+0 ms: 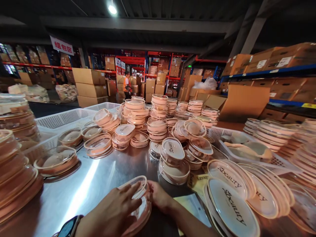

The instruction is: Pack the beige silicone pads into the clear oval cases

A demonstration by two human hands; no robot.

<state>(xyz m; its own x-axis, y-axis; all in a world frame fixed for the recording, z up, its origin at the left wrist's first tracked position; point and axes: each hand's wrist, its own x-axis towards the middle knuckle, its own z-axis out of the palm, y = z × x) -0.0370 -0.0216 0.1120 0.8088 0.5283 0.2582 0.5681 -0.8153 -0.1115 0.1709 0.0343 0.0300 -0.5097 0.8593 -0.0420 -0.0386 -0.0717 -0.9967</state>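
My left hand (111, 212) lies flat on the clear lid of a pink oval case (140, 210) at the near edge of the steel table (81, 187). A watch sits on that wrist. My right hand (160, 197) grips the same case from its right side. Just right of the hands lies a yellow leaflet (192, 205). Beyond it, a fanned row of oval lids printed "Sbeauty" (234, 207) leans toward me. Stacked oval cases (172, 158) stand directly behind my hands.
Piles of pink oval cases (158, 115) cover the middle and both sides of the table. White plastic baskets (66, 118) sit at left and right (247, 144). Cardboard boxes (89, 85) and warehouse racks fill the background, where a person in an orange vest (127, 85) stands.
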